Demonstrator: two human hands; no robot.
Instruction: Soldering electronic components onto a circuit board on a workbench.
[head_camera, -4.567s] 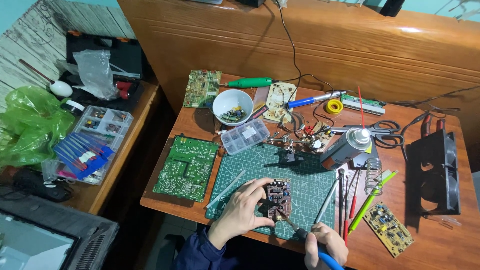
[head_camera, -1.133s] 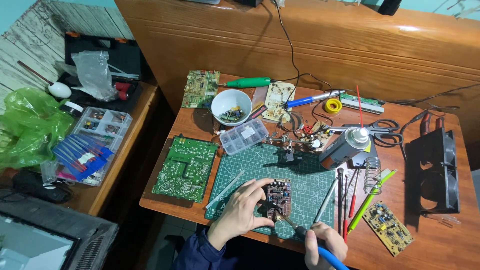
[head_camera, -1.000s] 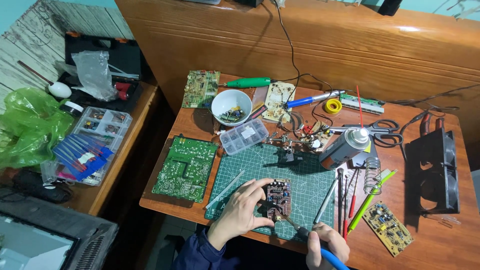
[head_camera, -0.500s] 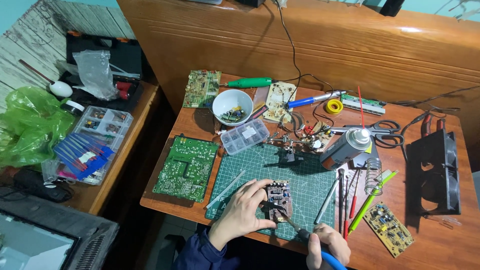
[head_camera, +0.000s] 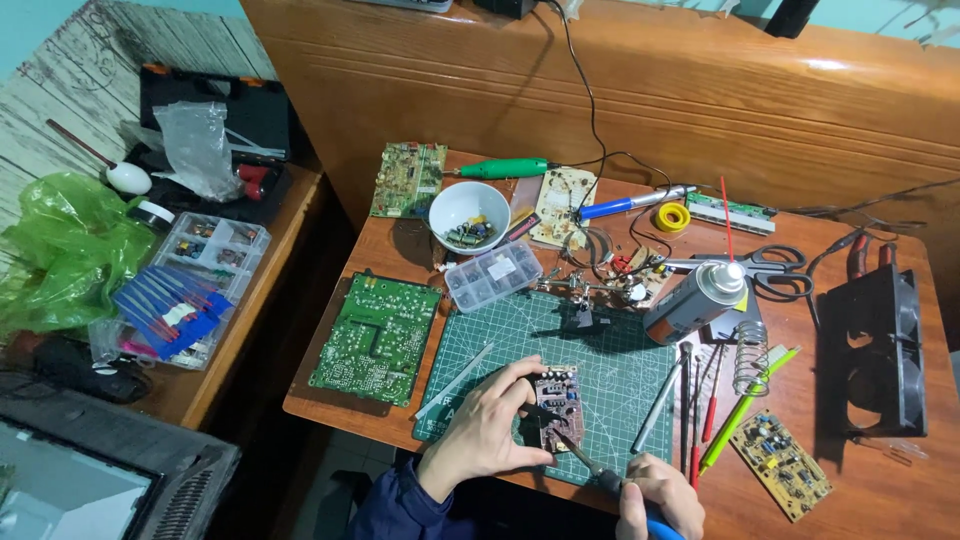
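Left hand (head_camera: 487, 433) pinches small board (head_camera: 558, 405) flat on mat (head_camera: 600, 345), steadying it; right hand (head_camera: 660, 497) fisted round iron (head_camera: 582, 457), tip on board.

Single head view, looking steeply down; workbench (head_camera: 400, 250) near, filling frame

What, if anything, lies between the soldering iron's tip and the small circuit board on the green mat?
Nothing visible. The right hand holds the soldering iron, whose tip reaches the small circuit board directly, while the left hand steadies the board's left edge on the green cutting mat.
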